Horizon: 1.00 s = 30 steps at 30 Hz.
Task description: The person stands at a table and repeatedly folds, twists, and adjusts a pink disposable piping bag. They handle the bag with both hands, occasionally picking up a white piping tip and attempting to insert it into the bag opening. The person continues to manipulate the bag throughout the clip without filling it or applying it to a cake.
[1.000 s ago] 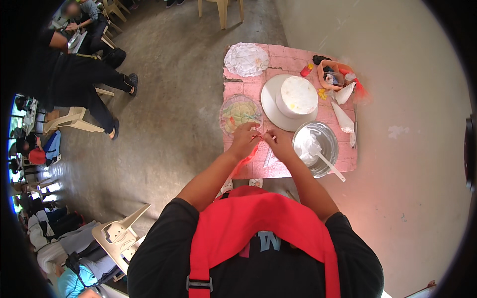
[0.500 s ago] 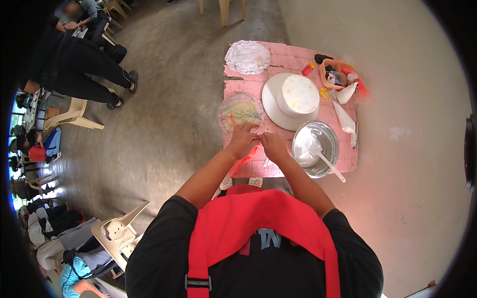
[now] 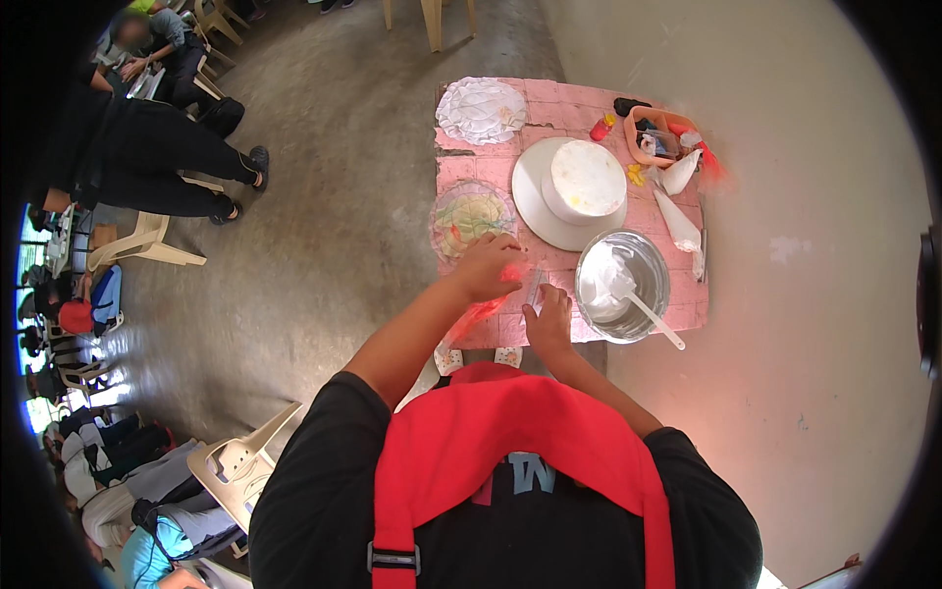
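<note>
My left hand [image 3: 488, 267] has its fingers curled over a thin, translucent red plastic bag [image 3: 475, 318], which trails toward the table's front edge. To the right, my right hand [image 3: 551, 320] is held apart from the bag, thumb and fingers spread. A narrow, clear, ruler-like strip [image 3: 535, 286] lies just beyond its fingertips. Past my left hand rests a round, plastic-covered piece [image 3: 471, 218] with greenish and yellow smears. A white round cake [image 3: 589, 179] stands on a white turntable [image 3: 531, 187]. Near my right hand, a metal bowl [image 3: 655, 276] holds white cream [image 3: 610, 278] and a white spatula [image 3: 655, 320].
On the pink table [image 3: 564, 113] are a crumpled white cloth-like round [image 3: 481, 110], a small red bottle [image 3: 601, 129], an orange basket [image 3: 643, 153] and two white piping bags [image 3: 677, 222]. A wall [image 3: 795, 294] borders the right side. People and beige chairs [image 3: 147, 240] are at left.
My hands have come apart from their shared pinch. The right hand moved down and right and its fingers opened; the left stayed at the red plastic bag.
</note>
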{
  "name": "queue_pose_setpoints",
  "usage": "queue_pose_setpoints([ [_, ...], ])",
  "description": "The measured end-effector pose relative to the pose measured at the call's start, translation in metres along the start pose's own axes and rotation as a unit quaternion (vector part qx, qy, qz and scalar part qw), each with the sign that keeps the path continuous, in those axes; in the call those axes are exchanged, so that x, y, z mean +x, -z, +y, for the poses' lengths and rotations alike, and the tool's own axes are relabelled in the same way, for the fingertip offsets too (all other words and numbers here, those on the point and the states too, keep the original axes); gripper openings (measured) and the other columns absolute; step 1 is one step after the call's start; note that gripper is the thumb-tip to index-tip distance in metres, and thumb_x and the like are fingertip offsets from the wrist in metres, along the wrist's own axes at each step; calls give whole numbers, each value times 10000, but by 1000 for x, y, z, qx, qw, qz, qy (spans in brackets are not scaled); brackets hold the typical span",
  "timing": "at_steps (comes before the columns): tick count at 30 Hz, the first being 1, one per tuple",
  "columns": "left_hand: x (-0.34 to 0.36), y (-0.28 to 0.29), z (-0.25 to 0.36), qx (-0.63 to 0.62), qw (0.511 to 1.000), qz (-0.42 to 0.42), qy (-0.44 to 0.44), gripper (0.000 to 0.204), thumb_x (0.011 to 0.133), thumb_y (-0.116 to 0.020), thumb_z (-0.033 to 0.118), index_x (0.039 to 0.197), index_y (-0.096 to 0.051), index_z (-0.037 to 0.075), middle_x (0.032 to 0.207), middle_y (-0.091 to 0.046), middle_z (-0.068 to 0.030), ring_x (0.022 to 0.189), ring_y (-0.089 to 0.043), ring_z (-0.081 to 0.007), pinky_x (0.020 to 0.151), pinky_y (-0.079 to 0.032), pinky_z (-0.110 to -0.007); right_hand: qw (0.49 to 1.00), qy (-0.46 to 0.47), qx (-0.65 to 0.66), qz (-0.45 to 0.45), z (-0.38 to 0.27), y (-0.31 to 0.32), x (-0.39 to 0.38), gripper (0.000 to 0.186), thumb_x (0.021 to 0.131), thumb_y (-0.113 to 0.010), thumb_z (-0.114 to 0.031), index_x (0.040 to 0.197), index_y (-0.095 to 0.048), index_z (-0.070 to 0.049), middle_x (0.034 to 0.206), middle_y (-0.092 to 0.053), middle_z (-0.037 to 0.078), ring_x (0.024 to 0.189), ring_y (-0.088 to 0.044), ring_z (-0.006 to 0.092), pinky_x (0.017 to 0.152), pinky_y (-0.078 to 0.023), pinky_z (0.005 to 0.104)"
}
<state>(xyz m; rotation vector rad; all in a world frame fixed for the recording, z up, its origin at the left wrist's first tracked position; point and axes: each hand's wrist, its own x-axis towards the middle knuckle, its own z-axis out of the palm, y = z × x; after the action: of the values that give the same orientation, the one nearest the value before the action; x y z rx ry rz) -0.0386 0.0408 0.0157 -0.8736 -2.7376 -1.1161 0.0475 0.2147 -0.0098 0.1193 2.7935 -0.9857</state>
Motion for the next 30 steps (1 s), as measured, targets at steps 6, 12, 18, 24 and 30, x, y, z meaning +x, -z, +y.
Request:
queue_pose_setpoints([
  [6,13,-20,-19,-42,999,-16,29,151,706,-661,154,827,-659,64,798,-622,-113,734,-600,-284,673,-478,-373,985,-89,-149,-21,-20,6,-15,635,768,-708,-299,1262,-385,-65,1330,-330,156,1242,-312,354,969,-296,528],
  [12,-26,-1,-43,-109,969,81,205,130,785,-602,138,815,-605,12,759,-612,-159,682,-604,-298,638,-475,-377,986,-118,-115,-31,-12,4,-13,768,711,-767,-237,1328,-328,-113,1349,-319,149,1256,-296,359,979,-300,522],
  [18,-88,4,-44,-192,866,153,436,135,854,-568,127,839,-554,-7,749,-606,-116,667,-623,-204,595,-519,-330,984,-118,-136,-10,-20,8,-12,680,699,-762,-136,1263,-384,-90,1300,-352,149,1182,-399,368,931,-400,471],
  [24,-120,-9,-10,-481,640,242,548,120,882,-508,88,936,-506,-19,917,-593,-142,755,-638,-248,672,-575,-358,981,148,-125,4,-23,22,1,243,807,-587,-47,1030,-489,-34,1019,-499,184,905,-566,359,723,-507,419],
  [30,-133,-51,-9,-648,425,378,507,98,887,-489,55,954,-496,-16,945,-585,-152,822,-633,-269,694,-577,-382,983,167,13,72,-72,56,-2,210,872,-550,-95,1049,-507,9,830,-601,248,722,-598,403,625,-457,467],
])
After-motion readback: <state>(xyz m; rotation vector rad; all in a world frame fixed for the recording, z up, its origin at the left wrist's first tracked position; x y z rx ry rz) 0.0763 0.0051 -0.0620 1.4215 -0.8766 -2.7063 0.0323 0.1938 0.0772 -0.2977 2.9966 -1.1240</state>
